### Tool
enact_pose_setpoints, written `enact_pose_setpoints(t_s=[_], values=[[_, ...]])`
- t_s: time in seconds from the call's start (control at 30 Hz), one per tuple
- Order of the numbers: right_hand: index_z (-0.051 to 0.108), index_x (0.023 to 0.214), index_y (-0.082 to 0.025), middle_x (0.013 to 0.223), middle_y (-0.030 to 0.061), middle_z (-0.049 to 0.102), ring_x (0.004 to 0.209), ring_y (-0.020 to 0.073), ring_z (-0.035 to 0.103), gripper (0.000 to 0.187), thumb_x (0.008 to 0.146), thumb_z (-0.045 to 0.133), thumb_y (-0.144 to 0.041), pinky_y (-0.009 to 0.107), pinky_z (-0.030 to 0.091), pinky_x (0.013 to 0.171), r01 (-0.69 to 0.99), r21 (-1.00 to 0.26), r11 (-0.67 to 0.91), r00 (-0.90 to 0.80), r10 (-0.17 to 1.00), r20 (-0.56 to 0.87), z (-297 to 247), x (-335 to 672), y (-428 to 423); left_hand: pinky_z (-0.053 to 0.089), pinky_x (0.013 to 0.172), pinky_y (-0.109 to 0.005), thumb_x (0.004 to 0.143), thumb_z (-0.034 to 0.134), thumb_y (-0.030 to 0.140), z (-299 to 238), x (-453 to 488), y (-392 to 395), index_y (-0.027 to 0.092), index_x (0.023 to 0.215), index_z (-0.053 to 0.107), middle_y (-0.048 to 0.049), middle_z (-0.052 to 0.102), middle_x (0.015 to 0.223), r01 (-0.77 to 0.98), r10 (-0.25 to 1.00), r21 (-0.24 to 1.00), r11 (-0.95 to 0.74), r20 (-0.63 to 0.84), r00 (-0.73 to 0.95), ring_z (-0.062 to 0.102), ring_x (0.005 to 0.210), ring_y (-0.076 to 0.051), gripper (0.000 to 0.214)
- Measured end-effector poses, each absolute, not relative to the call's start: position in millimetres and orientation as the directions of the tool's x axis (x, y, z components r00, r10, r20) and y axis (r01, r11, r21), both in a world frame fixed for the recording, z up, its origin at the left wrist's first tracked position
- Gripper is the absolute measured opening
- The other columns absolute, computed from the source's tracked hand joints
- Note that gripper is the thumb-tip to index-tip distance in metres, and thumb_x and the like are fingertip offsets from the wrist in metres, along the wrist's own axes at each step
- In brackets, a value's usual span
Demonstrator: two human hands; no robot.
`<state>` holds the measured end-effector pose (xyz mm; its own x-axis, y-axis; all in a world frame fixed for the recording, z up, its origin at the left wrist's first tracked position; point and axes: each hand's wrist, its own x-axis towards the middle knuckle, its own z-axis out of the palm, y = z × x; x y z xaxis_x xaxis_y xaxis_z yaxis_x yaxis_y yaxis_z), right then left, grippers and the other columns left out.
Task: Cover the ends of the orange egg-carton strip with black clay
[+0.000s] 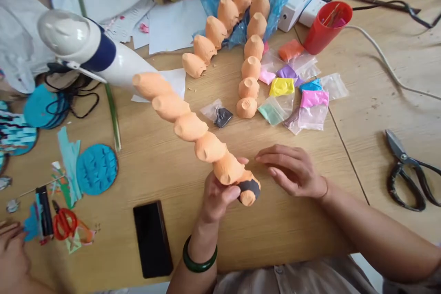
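Observation:
My left hand (pixel 218 195) grips the near end of an orange-painted egg carton strip (pixel 190 126), a row of several cups slanting up to the left. A black band (pixel 252 187), which looks like modelling clay, wraps part of its nearest cup. My right hand (pixel 292 170) is open just to the right of that end, fingers slightly bent and apart from the strip. Beyond the strip lies a small bag of black clay (pixel 223 117). Two more orange carton strips (pixel 216 31) (pixel 253 48) stretch away at the back.
Bags of coloured clay (pixel 281 86), a red cup (pixel 328 27) and large scissors (pixel 403 165) occupy the right side. A phone (pixel 152 239), red scissors (pixel 65 223), a blue disc (pixel 97 169) and a white-and-navy device (pixel 113 57) are on the left. Another person's hand (pixel 14 255) rests at the left edge.

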<state>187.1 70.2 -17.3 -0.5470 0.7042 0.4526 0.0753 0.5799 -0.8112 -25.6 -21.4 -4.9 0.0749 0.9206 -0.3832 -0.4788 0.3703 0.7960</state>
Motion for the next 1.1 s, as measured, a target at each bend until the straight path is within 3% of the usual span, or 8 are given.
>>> enact_pose_setpoints(t_s=[0.2,0.37,0.5,0.6,0.7,0.83,1.0,1.1], values=[[0.065,0.134,-0.022,0.094,0.0129,0.081,0.077,0.0231,0.077,0.036,0.098,0.059,-0.02,0.031,0.059,0.061,0.121,-0.766,0.631,-0.567,0.678,0.469,-19,191,67,0.059,0.067,-0.036,0.077,0.083,0.044,-9,-29,-32,0.031,0.124,0.074,-0.0063,0.078,0.085,-0.517,0.864,0.695,0.499,-0.447,0.232,0.074,0.071,-0.023,0.049],[0.072,0.125,-0.023,0.094,0.0109,0.082,0.078,0.0214,0.078,0.028,0.102,0.057,-0.024,0.031,0.06,0.064,0.112,-0.814,0.57,-0.539,0.723,0.432,-21,191,65,0.059,0.071,-0.034,0.08,0.081,0.037,-9,-26,-27,0.026,0.125,0.075,-0.0077,0.079,0.09,-0.411,0.894,0.795,0.446,-0.372,0.251,0.076,0.077,-0.023,0.047],[0.078,0.108,-0.022,0.096,0.0097,0.081,0.08,0.0205,0.076,0.034,0.105,0.057,-0.048,0.032,0.062,0.072,0.074,-0.976,0.204,-0.448,0.881,0.15,-20,181,63,0.06,0.077,-0.032,0.076,0.08,0.033,-13,-20,-16,0.022,0.122,0.077,-0.0068,0.08,0.096,-0.301,0.926,0.888,0.347,-0.273,0.26,0.076,0.084,-0.023,0.047],[0.077,0.114,-0.023,0.101,0.0061,0.078,0.081,0.0191,0.073,0.053,0.095,0.062,-0.07,0.031,0.061,0.069,-0.131,-0.988,-0.087,-0.453,0.891,-0.018,-18,170,61,0.059,0.077,-0.03,0.075,0.078,0.035,-14,-16,-11,0.019,0.113,0.079,-0.0074,0.08,0.1,-0.282,0.952,0.92,0.273,-0.215,0.219,0.075,0.092,-0.024,0.042],[0.078,0.108,-0.023,0.102,0.0032,0.076,0.087,0.018,0.069,0.056,0.083,0.075,-0.074,0.029,0.059,0.073,-0.175,-0.983,-0.058,-0.508,0.86,0.04,-18,158,59,0.054,0.064,-0.027,0.066,0.08,0.036,-14,-14,-8,0.016,0.094,0.077,-0.0062,0.078,0.089,-0.238,0.937,0.922,0.305,-0.246,0.248,0.072,0.079,-0.022,0.035],[0.076,0.089,-0.02,0.082,0.001,0.071,0.075,0.0159,0.063,0.058,0.076,0.078,-0.076,0.028,0.055,0.067,-0.126,-0.991,-0.051,-0.563,0.826,0.029,-23,151,58,0.042,0.053,-0.022,0.058,0.08,0.034,-13,-18,-3,0.015,0.078,0.071,-0.0015,0.07,0.07,-0.196,0.942,0.932,0.306,-0.268,0.201,0.058,0.059,-0.013,0.029],[0.076,0.099,-0.021,0.101,0.0073,0.076,0.094,0.0235,0.07,0.061,0.077,0.076,-0.079,0.032,0.063,0.067,-0.092,-0.996,-0.017,-0.484,0.875,0.03,-22,159,61,0.05,0.063,-0.025,0.067,0.074,0.038,-13,-30,5,0.014,0.087,0.075,-0.0043,0.074,0.081,-0.26,0.973,0.943,0.208,-0.171,0.158,0.066,0.074,-0.017,0.031],[0.075,0.09,-0.018,0.077,0.0073,0.072,0.074,0.0203,0.069,0.057,0.088,0.067,-0.075,0.035,0.062,0.066,0.062,-0.992,0.114,-0.334,0.938,0.087,-16,168,67,0.05,0.063,-0.025,0.068,0.072,0.037,-12,-37,9,0.013,0.095,0.078,-0.0054,0.076,0.088,-0.307,0.977,0.931,0.197,-0.16,0.143,0.068,0.077,-0.018,0.037]])
